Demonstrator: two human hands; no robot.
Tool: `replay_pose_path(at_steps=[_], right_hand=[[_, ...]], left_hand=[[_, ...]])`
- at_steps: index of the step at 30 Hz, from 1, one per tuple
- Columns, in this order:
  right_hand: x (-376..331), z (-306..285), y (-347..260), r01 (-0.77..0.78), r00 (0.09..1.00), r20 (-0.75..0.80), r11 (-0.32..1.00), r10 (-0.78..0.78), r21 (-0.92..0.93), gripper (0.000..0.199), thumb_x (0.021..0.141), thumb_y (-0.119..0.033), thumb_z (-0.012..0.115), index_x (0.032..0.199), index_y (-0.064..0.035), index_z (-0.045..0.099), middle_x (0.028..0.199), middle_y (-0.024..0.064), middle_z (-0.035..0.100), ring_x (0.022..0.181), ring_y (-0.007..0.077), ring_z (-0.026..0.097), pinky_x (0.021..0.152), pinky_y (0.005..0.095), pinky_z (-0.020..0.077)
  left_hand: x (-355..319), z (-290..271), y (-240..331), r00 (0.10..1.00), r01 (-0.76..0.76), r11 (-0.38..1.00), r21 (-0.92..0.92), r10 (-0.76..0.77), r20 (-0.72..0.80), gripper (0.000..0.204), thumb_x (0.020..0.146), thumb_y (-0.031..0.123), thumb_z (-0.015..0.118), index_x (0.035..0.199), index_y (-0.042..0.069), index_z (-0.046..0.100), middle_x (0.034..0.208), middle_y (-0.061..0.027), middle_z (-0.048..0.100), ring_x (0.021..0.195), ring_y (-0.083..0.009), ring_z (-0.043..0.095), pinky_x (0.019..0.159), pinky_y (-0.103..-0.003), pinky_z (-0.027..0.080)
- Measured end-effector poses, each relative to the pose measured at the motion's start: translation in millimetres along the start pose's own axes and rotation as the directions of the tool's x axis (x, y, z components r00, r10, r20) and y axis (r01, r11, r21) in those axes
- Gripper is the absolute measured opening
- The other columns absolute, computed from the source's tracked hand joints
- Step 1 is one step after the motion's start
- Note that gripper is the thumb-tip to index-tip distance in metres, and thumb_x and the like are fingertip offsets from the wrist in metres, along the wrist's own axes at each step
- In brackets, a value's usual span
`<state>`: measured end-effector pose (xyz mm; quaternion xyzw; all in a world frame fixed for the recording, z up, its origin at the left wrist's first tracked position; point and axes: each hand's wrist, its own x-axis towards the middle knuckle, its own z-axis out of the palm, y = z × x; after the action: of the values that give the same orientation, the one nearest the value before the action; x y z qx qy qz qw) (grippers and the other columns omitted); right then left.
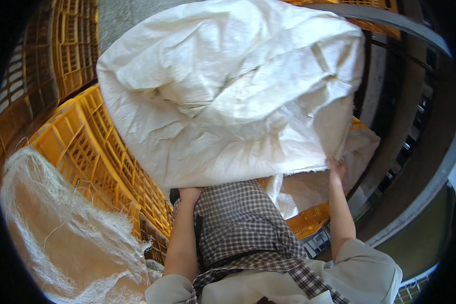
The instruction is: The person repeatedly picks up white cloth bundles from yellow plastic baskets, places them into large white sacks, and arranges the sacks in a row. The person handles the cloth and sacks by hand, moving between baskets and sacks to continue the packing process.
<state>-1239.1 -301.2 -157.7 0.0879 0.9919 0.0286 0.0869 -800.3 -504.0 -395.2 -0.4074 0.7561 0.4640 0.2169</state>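
My right hand [338, 170] pinches the frayed edge of the large, creased white woven sheet [228, 96] spread before me; I cannot tell my left hand's [190, 193] hidden grip. Loose folds could snag on the yellow plastic lattice crate [81, 144] alongside.

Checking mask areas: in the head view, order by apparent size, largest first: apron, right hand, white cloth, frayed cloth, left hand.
1. White cloth
2. Frayed cloth
3. Apron
4. Right hand and left hand: unranked, too alike; the left is partly hidden.
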Motion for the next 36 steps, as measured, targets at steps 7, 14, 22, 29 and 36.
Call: replay_pose_path(at_steps=[7, 14, 22, 29, 36], right_hand=[[12, -2, 19, -0.32, 0.927, 0.357, 0.735, 0.113, 0.598, 0.017, 0.085, -0.015, 0.055, 0.1, -0.0065, 0.058, 0.087, 0.0028, 0.061, 0.073, 0.0103, 0.058, 0.051, 0.0239, 0.0481], [32, -17, 22, -0.34, 0.81, 0.583, 0.759, -0.064, 0.555, 0.021, 0.084, -0.008, 0.056, 0.104, -0.0031, 0.057, 0.095, 0.0067, 0.062, 0.082, 0.0145, 0.059, 0.064, 0.0273, 0.0511], [98, -7, 18, 0.692, 0.605, 0.595, 0.719, -0.529, -0.065, 0.033, 0.081, -0.008, 0.057, 0.113, 0.0011, 0.053, 0.103, 0.0129, 0.06, 0.094, 0.0235, 0.056, 0.088, 0.0346, 0.0426], [127, 67, -25, -0.681, 0.704, 0.635, 0.555, 0.316, 0.478, 0.03, 0.092, -0.02, 0.048, 0.116, -0.0035, 0.053, 0.11, 0.0087, 0.057, 0.096, 0.0194, 0.054, 0.09, 0.0333, 0.0391], [185, 110, -55, -0.602, 0.796, 0.578, 0.348, 0.182, 0.719, 0.029, 0.091, -0.019, 0.049, 0.115, -0.0037, 0.052, 0.111, 0.0086, 0.056, 0.097, 0.0198, 0.053, 0.088, 0.0333, 0.0404]], left_hand=[[-27, -77, 19, 0.97, -0.091, 0.987, 0.132, 0.057, 0.237, 0.047, 0.074, 0.014, 0.059, 0.12, 0.005, 0.053, 0.119, -0.0178, 0.055, 0.112, -0.0364, 0.047, 0.098, -0.045, 0.035], [-37, -130, 22, 0.988, -0.109, 0.987, 0.115, 0.095, 0.119, 0.052, 0.068, 0.008, 0.064, 0.119, 0.005, 0.051, 0.125, -0.0176, 0.049, 0.118, -0.0348, 0.043, 0.099, -0.048, 0.032], [18, -133, -15, 0.978, -0.086, 0.776, 0.625, -0.054, 0.202, 0.087, 0.056, 0.025, 0.08, 0.133, 0.016, 0.04, 0.147, -0.0086, 0.026, 0.139, -0.0244, 0.017, 0.107, -0.058, 0.016], [18, -121, -39, 0.982, -0.065, 0.792, 0.607, -0.058, 0.182, 0.058, 0.076, 0.019, 0.06, 0.132, 0.016, 0.041, 0.147, -0.003, 0.027, 0.138, -0.0215, 0.017, 0.105, -0.059, 0.016], [15, -126, -32, 0.988, -0.112, 0.77, 0.629, 0.017, 0.154, 0.072, 0.065, 0.028, 0.073, 0.13, 0.016, 0.044, 0.144, -0.0041, 0.032, 0.136, -0.0218, 0.023, 0.105, -0.059, 0.018]])
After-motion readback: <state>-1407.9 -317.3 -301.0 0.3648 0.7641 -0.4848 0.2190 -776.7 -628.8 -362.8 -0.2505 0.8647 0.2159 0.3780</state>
